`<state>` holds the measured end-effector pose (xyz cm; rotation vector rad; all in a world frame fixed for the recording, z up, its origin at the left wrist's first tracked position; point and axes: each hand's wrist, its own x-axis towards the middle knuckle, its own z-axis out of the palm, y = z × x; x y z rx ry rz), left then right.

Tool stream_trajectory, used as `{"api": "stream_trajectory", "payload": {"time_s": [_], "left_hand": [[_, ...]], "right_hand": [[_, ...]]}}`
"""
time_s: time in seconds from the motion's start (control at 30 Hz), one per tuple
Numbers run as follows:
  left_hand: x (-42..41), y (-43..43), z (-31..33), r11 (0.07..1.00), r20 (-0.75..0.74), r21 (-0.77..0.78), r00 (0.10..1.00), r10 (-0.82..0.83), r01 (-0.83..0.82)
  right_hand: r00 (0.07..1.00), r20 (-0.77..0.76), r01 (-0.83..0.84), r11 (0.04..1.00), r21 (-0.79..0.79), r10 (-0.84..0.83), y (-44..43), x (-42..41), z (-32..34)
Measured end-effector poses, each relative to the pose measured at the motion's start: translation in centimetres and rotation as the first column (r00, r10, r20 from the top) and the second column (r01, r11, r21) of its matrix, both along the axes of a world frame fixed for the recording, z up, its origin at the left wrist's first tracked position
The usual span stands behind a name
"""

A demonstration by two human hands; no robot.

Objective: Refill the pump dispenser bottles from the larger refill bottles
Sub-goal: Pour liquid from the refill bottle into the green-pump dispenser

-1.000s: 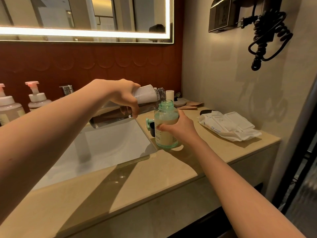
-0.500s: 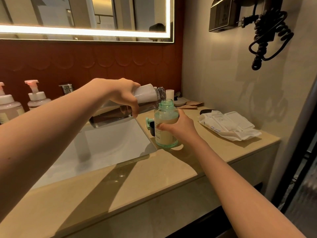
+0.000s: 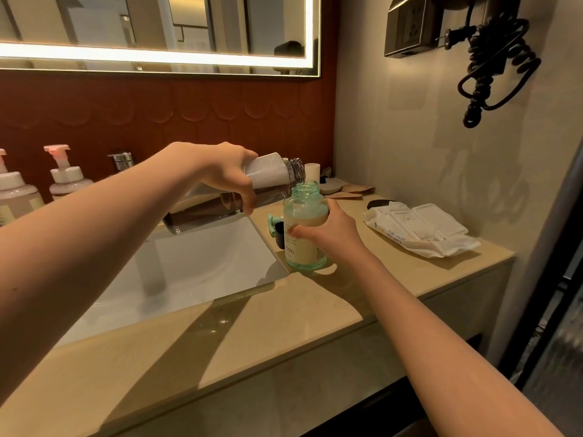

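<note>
Indoors, beige counter (image 3: pixel 315 310), white sink (image 3: pixel 195 266); left hand (image 3: pixel 220 171) grips refill bottle (image 3: pixel 268 175), right hand (image 3: pixel 334 234) grips dispenser bottle (image 3: pixel 304 212).

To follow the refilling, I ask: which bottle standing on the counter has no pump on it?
The green bottle gripped by the right hand: its neck is open. The far-left bottles carry pink pumps.

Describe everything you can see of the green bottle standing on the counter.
The green bottle is translucent teal, with round shoulders and an open threaded neck, no pump fitted. A pale label shows PING. Pale liquid fills it to about the shoulder. It stands upright on the beige counter; the right hand grips its body, and the refill bottle, tilted in the left hand, has its mouth just above the neck.
</note>
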<state>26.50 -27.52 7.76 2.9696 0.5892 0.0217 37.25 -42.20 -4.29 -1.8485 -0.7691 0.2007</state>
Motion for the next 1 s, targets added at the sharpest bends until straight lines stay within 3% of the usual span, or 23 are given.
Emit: {"api": "stream_trajectory", "payload": {"time_s": [1.0], "left_hand": [[0.08, -0.14, 0.19, 1.0, -0.016, 0.021, 1.0, 0.017, -0.017]], "right_hand": [[1.0, 0.003, 0.003, 1.0, 0.007, -0.003, 0.06, 0.03, -0.08]]}}
